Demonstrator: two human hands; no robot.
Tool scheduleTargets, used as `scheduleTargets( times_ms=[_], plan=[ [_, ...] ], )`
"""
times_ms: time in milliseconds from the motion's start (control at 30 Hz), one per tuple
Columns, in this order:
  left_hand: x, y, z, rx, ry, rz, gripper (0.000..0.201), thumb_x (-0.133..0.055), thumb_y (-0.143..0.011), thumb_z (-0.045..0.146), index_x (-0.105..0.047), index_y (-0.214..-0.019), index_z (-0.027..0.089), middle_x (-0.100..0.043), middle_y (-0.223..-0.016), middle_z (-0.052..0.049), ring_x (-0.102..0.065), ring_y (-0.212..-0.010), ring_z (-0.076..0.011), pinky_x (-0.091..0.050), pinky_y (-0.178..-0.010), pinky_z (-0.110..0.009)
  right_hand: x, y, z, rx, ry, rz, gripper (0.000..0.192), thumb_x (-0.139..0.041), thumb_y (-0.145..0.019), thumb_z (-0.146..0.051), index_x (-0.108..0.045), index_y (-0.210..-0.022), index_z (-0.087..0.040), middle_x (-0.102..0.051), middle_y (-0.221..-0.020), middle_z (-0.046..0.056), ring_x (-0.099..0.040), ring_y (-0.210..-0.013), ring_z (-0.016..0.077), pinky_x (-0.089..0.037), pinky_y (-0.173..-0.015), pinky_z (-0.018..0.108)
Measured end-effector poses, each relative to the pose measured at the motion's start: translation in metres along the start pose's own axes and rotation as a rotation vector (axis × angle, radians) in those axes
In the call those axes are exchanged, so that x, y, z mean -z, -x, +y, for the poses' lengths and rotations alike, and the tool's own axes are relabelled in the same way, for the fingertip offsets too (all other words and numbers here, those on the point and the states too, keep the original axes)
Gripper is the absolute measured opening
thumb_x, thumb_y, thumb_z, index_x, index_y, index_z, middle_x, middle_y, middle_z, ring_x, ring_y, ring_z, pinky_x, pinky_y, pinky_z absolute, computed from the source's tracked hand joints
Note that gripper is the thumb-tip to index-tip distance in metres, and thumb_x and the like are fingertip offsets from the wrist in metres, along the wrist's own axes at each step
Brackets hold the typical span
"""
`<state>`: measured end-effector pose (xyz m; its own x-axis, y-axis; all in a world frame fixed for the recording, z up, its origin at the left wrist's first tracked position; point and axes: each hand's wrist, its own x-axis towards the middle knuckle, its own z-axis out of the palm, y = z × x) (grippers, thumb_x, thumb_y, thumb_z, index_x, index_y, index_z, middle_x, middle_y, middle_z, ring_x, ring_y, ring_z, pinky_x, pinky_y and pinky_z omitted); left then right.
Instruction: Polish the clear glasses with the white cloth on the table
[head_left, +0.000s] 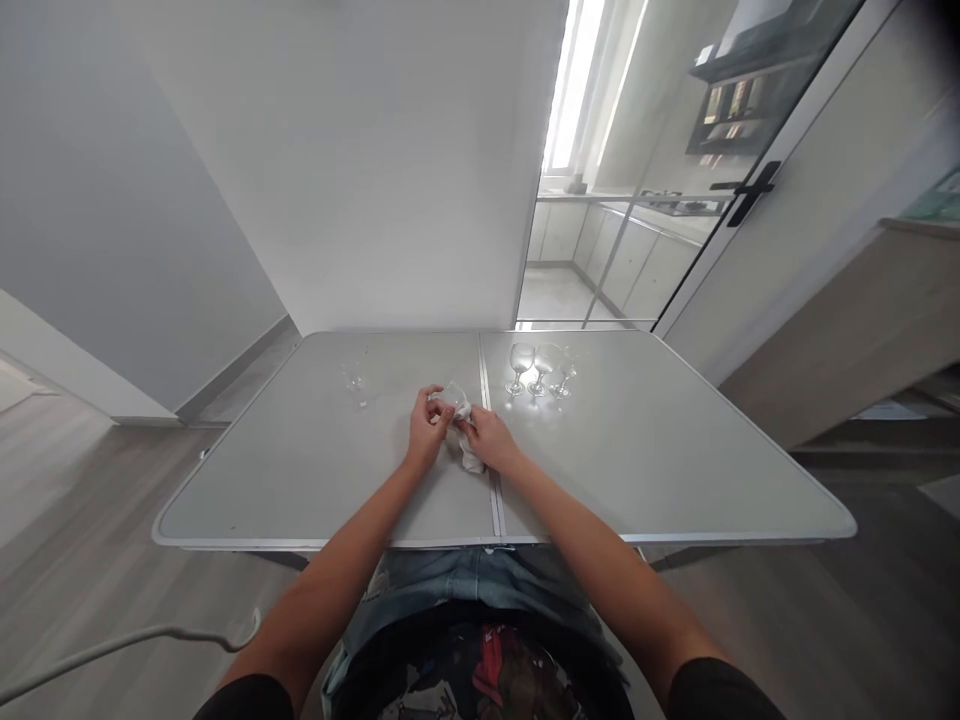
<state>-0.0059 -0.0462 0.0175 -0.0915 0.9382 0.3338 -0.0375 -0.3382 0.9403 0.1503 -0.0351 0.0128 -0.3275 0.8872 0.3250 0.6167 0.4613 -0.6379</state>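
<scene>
Partly hidden: clear glass (453, 392) in left fingers (437, 410), white cloth (471, 457) in right fingers (475, 421).

right front tabletop (675, 470): passable | blocked: three goblets (541, 363) rear, glass (355, 380) left

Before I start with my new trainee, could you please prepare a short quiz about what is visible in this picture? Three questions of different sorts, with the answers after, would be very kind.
1. Count: how many stemmed glasses stand on the right half of the table?
2. Short answer: what does the right hand hold?
3. True or false: the fingers of the left hand are on a clear glass.

Key
1. Three, standing close together toward the far edge.
2. A white cloth.
3. True.
</scene>
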Motion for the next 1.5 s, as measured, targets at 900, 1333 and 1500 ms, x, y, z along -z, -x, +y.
scheduleTargets(
  times_ms=[900, 1333, 1500],
  plan=[
    [0.003, -0.004, -0.013, 0.085, 0.146, -0.034, 0.053, -0.070, -0.082, 0.057, -0.063, -0.114, 0.015, -0.040, -0.051, 0.009, -0.030, -0.044, -0.0051, -0.022, -0.047, -0.020, 0.005, 0.009, -0.018, 0.142, 0.380, 0.218, 0.021, -0.046, -0.099, -0.021, -0.062, -0.112, -0.015, -0.070, -0.101, 0.013, -0.056, -0.104, 0.0263, -0.030, -0.097, 0.046],
    [0.001, -0.009, -0.014, 0.176, 0.246, -0.081, 0.063, -0.074, -0.073, 0.065, -0.069, -0.112, 0.016, -0.066, -0.098, -0.008, -0.052, -0.066, -0.0098, -0.035, -0.053, -0.022, 0.021, 0.000, 0.003, -0.255, -0.755, -0.400, 0.038, -0.060, -0.087, -0.054, -0.065, -0.096, -0.017, -0.066, -0.076, 0.004, -0.060, -0.068, 0.0179, -0.045, -0.065, 0.028],
    [0.001, -0.010, -0.013, 0.112, 0.199, -0.053, 0.059, -0.078, -0.073, 0.056, -0.066, -0.117, 0.018, -0.064, -0.118, -0.012, -0.051, -0.071, -0.0102, -0.037, -0.053, -0.022, 0.009, 0.001, 0.003, 0.013, 0.021, 0.036, 0.014, -0.056, -0.092, -0.029, -0.061, -0.084, -0.019, -0.066, -0.085, 0.008, -0.057, -0.085, 0.0223, -0.042, -0.079, 0.032]
  ],
)
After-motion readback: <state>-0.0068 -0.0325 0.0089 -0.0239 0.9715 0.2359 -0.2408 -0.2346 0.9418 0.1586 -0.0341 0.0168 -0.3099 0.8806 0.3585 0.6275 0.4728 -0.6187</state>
